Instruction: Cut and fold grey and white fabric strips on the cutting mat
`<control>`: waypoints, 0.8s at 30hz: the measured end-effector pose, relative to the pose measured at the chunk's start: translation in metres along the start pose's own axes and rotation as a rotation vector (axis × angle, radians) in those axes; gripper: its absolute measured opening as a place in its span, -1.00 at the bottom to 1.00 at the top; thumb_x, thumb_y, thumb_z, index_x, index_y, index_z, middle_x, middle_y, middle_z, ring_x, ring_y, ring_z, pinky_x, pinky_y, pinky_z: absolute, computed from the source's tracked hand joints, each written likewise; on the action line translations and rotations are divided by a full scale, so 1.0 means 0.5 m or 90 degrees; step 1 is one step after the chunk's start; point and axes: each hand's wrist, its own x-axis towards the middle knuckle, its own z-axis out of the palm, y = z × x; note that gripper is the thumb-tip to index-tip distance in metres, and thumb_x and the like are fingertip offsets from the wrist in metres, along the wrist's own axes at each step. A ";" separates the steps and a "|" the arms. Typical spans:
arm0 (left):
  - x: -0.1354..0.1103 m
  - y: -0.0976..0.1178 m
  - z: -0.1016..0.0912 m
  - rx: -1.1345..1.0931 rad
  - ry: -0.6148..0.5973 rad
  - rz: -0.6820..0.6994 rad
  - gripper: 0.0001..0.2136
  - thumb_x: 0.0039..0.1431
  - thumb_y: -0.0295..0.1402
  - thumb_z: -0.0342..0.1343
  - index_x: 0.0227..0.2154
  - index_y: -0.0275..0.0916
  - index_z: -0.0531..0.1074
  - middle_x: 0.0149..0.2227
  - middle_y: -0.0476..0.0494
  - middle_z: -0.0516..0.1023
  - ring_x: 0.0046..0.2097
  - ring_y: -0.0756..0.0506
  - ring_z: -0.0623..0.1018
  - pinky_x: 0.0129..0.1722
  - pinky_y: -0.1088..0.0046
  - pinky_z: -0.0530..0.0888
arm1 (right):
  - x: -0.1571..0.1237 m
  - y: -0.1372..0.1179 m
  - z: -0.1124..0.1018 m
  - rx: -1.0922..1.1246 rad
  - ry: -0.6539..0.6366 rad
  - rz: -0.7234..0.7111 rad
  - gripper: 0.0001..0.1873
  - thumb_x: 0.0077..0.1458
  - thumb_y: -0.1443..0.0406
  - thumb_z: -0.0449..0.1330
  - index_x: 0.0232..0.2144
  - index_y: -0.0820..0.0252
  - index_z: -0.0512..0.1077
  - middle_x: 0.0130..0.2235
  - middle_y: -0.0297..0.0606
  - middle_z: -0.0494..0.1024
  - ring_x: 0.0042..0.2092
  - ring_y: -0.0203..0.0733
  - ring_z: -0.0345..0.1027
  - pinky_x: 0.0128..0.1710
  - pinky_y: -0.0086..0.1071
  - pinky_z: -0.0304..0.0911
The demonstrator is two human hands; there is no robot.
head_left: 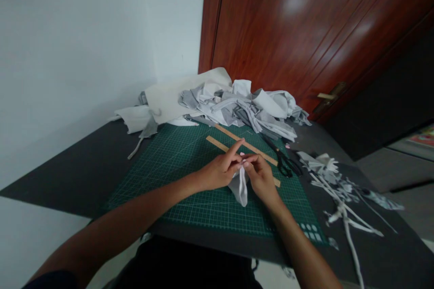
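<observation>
My left hand [220,170] and my right hand [260,176] meet above the green cutting mat [176,162]. Both pinch the top of a small folded piece of white-grey fabric [241,187] that hangs down between them. The left index finger sticks out, while the other fingers are closed on the cloth. Just behind my hands lie two wooden rulers [249,146], side by side on the mat. Black scissors [284,161] rest at the mat's right edge.
A heap of white and grey cloth [233,106] covers the back of the dark table [77,171]. Cut fabric strips and scraps [339,194] lie to the right. Behind stands a reddish wooden door [305,31] with a brass handle [330,95].
</observation>
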 end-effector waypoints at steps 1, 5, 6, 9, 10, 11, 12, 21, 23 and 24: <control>0.000 0.003 0.000 -0.042 0.011 0.001 -0.29 0.34 -0.38 0.06 0.44 -0.18 -0.15 -0.14 -0.19 0.62 -0.11 -0.13 0.59 0.01 0.22 0.47 | 0.001 -0.005 -0.002 0.005 0.015 0.007 -0.85 0.22 0.14 0.28 -0.33 0.06 0.48 -0.23 -0.27 0.58 -0.13 -0.07 0.47 -0.08 -0.19 0.32; 0.004 -0.005 0.005 -0.162 0.056 -0.030 -0.20 0.18 -0.34 0.24 0.41 -0.18 -0.03 -0.04 -0.23 0.59 -0.01 -0.18 0.58 0.06 0.19 0.46 | 0.007 -0.012 -0.020 0.024 0.098 0.025 -0.77 0.23 0.07 0.25 -0.32 0.06 0.42 -0.29 -0.31 0.55 -0.27 -0.14 0.42 -0.24 -0.28 0.31; 0.005 -0.011 0.009 -0.174 0.079 -0.053 -0.20 0.13 -0.35 0.28 0.39 -0.18 0.05 -0.02 -0.24 0.58 0.01 -0.18 0.57 0.07 0.19 0.46 | 0.008 -0.010 -0.025 0.032 0.121 0.025 -0.76 0.23 0.05 0.24 -0.33 0.06 0.41 -0.30 -0.33 0.53 -0.30 -0.16 0.40 -0.27 -0.30 0.29; 0.010 -0.031 0.032 -0.233 0.175 -0.158 -0.33 -0.04 -0.38 0.38 0.19 -0.25 0.35 -0.01 -0.24 0.58 -0.01 -0.18 0.57 0.00 0.26 0.49 | 0.010 0.003 -0.034 0.053 0.182 0.032 -0.71 0.24 0.00 0.21 -0.33 0.06 0.37 -0.32 -0.38 0.46 -0.35 -0.21 0.31 -0.33 -0.36 0.22; 0.011 -0.037 0.041 -0.278 0.200 -0.193 -0.41 -0.08 -0.37 0.40 0.08 -0.28 0.43 -0.04 -0.23 0.59 -0.06 -0.16 0.59 -0.05 0.29 0.51 | 0.010 0.008 -0.034 0.056 0.195 0.039 -0.69 0.24 -0.01 0.20 -0.34 0.06 0.35 -0.34 -0.40 0.43 -0.36 -0.23 0.28 -0.35 -0.37 0.20; 0.011 -0.043 0.049 -0.326 0.187 -0.225 -0.46 -0.11 -0.36 0.42 0.00 -0.30 0.47 -0.11 -0.22 0.62 -0.13 -0.14 0.60 -0.11 0.32 0.53 | 0.010 0.013 -0.033 0.056 0.207 0.047 -0.68 0.23 -0.02 0.20 -0.34 0.06 0.34 -0.36 -0.42 0.39 -0.38 -0.24 0.24 -0.36 -0.38 0.17; 0.010 -0.047 0.056 -0.359 0.157 -0.252 -0.51 -0.07 -0.34 0.41 -0.03 -0.31 0.49 -0.16 -0.20 0.63 -0.19 -0.12 0.61 -0.18 0.35 0.53 | 0.010 0.017 -0.031 0.054 0.220 0.051 -0.66 0.22 -0.04 0.20 -0.34 0.06 0.33 -0.38 -0.44 0.36 -0.39 -0.25 0.21 -0.37 -0.39 0.16; -0.013 -0.060 0.066 -0.219 -0.122 -0.401 -0.93 0.12 -0.40 0.19 -0.40 -0.29 0.45 -0.63 0.00 0.45 -0.62 0.00 0.46 -0.60 0.51 0.40 | 0.014 0.024 -0.015 0.048 0.336 0.123 -0.61 0.19 -0.07 0.16 -0.41 0.08 0.25 -0.45 -0.47 0.24 -0.45 -0.27 0.12 -0.43 -0.39 0.11; -0.013 -0.056 0.065 -0.242 -0.093 -0.348 -0.79 0.09 -0.38 0.25 -0.21 -0.31 0.46 -0.43 -0.09 0.56 -0.47 -0.04 0.56 -0.49 0.46 0.48 | 0.013 0.025 -0.021 -0.009 0.352 0.098 -0.62 0.20 -0.06 0.15 -0.39 0.08 0.26 -0.44 -0.46 0.24 -0.44 -0.26 0.13 -0.42 -0.38 0.11; -0.012 -0.052 0.064 -0.263 -0.049 -0.304 -0.65 0.09 -0.34 0.28 -0.07 -0.31 0.42 -0.27 -0.17 0.60 -0.33 -0.09 0.61 -0.37 0.41 0.53 | 0.012 0.025 -0.024 -0.042 0.345 0.079 -0.63 0.21 -0.06 0.13 -0.38 0.08 0.26 -0.43 -0.46 0.25 -0.43 -0.26 0.13 -0.41 -0.38 0.12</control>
